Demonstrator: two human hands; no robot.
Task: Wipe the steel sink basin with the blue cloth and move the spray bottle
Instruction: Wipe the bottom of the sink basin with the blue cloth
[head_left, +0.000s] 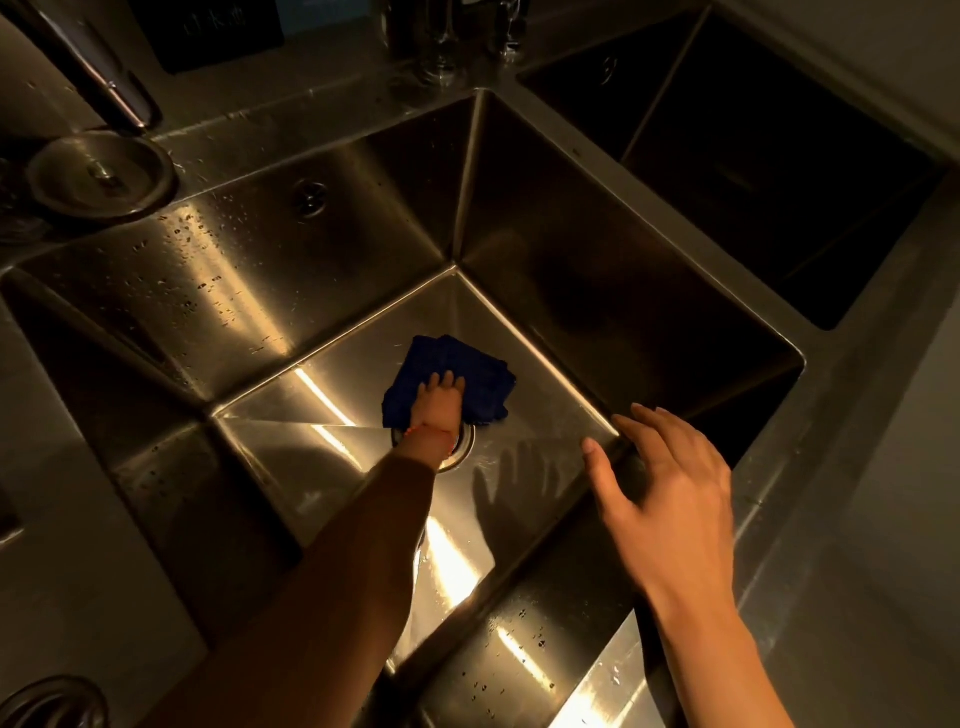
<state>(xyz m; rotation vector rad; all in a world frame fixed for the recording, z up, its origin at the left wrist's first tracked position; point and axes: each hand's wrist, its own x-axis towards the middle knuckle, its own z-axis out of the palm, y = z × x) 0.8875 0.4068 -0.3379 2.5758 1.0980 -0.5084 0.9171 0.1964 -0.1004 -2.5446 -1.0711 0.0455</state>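
Item: blue cloth (451, 378), folded into a rough pad, dark blue, soft and bunched at its edges. Location: floor of the steel sink basin (332, 291), just beyond the drain (460, 446) and touching its far rim.

Grip: left hand (439, 396) lies on the cloth's near half, fingers spread flat and pressing down, not curled round it. The cloth extends away from the hand toward the basin's far corner, so the next stroke likely pushes forward or sweeps sideways (a judgement only).

Right hand (670, 483): fingers straight and apart, holding nothing, hovering at the basin's right wall, well apart from the cloth. The left is plainly the nearer hand.

Basin surface: brushed steel, water droplets on the left wall.

Spray bottle: not seen in this view.
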